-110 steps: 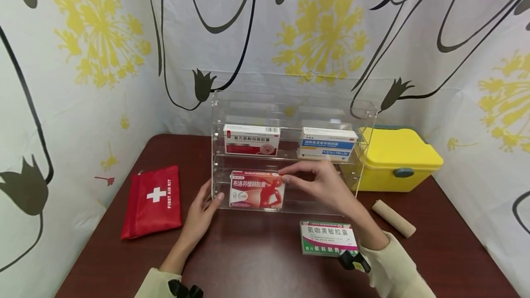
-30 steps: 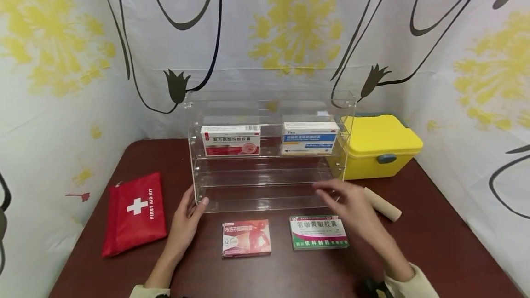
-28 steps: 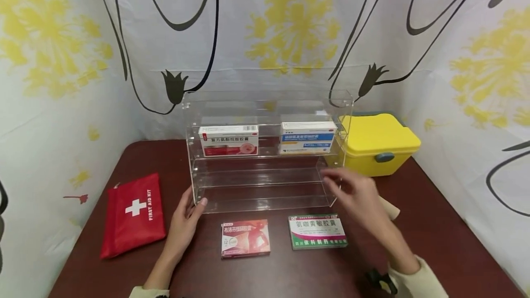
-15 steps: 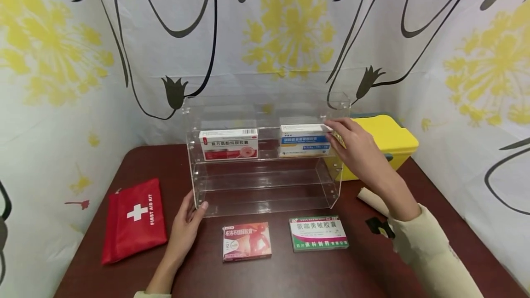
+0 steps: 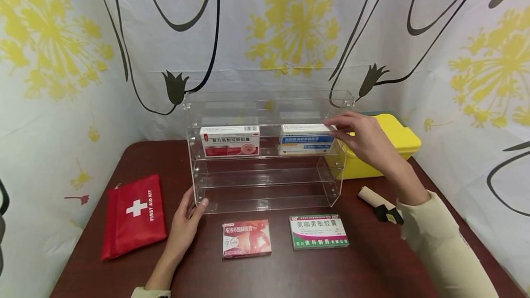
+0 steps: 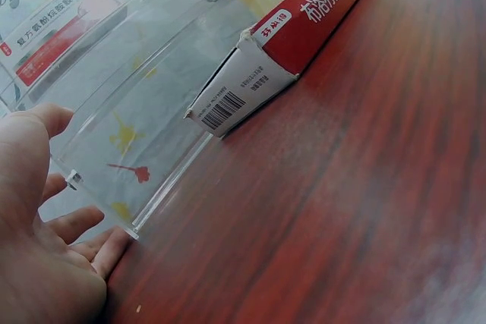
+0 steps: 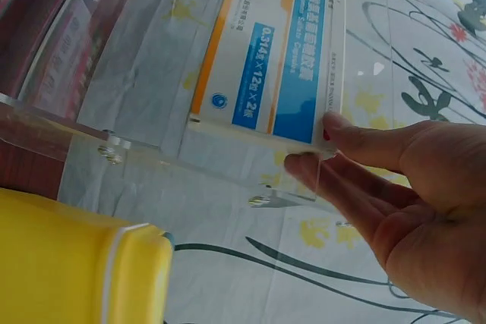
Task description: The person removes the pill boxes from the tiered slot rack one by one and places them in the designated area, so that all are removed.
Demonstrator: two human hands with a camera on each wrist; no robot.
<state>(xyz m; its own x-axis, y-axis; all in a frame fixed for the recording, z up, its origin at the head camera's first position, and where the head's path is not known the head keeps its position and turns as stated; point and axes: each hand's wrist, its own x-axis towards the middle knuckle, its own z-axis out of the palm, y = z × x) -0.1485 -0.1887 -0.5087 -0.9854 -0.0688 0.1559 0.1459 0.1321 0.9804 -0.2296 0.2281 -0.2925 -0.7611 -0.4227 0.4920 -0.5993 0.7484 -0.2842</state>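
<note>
A clear acrylic rack (image 5: 265,203) stands on the dark wood table. My left hand (image 5: 185,222) holds the lower left edge of its side panel, thumb in front and fingers behind. My right hand (image 5: 364,139) pinches the upper right corner of a blue-and-white medicine box (image 5: 304,144) on the rack's upper shelf. In the right wrist view, thumb and fingertips meet at the corner of that box (image 7: 266,58). Left of it on the same shelf sits a red-and-white medicine box (image 5: 231,144). A red medicine box (image 5: 246,239) lies on the table before the rack.
A green-and-white medicine box (image 5: 319,232) lies right of the red one. At the left is a red first aid pouch (image 5: 134,215). A yellow lidded case (image 5: 393,137) stands behind my right arm, with a tan cylinder (image 5: 370,197) in front of it. A patterned cloth hangs behind.
The red medicine box has come off the lower shelf onto the table. My right hand has let it go, risen to the upper shelf and taken hold of the blue-and-white box.
</note>
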